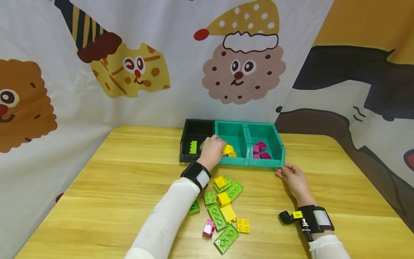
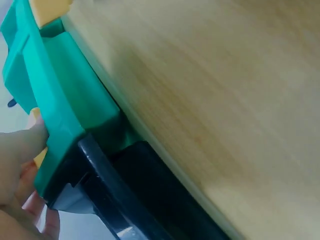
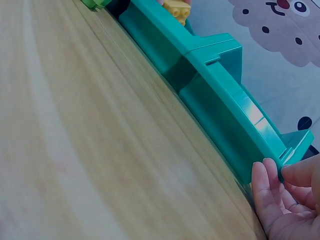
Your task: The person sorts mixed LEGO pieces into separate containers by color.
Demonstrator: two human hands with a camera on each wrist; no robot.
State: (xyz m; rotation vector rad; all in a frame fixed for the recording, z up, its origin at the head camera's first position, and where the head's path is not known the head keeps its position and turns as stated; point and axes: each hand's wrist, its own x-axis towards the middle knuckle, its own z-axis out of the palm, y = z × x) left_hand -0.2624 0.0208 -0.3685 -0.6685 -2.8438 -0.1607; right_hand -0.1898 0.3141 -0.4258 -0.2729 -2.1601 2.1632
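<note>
My left hand [image 1: 211,151] reaches over the front of the middle teal bin [image 1: 231,127] and pinches a yellow toy brick [image 3: 177,10] between thumb and fingers. In the left wrist view the bin's front wall partly hides that hand. Another yellow brick [image 1: 232,154] lies in the bin right by the fingertips. At the far right, my right hand [image 1: 293,180] holds the front corner of the right teal bin [image 1: 280,144], thumb on one side and fingertips on the other. Several magenta bricks [image 1: 261,145] lie inside that bin.
A black bin [image 1: 197,126] holding green bricks [image 1: 193,147] adjoins the teal ones on the left. In front lies a loose pile of green [image 1: 226,238], yellow [image 1: 243,226] and magenta bricks [image 1: 208,228] on the wooden table [image 1: 113,201]. A printed cloth [image 1: 181,104] hangs behind.
</note>
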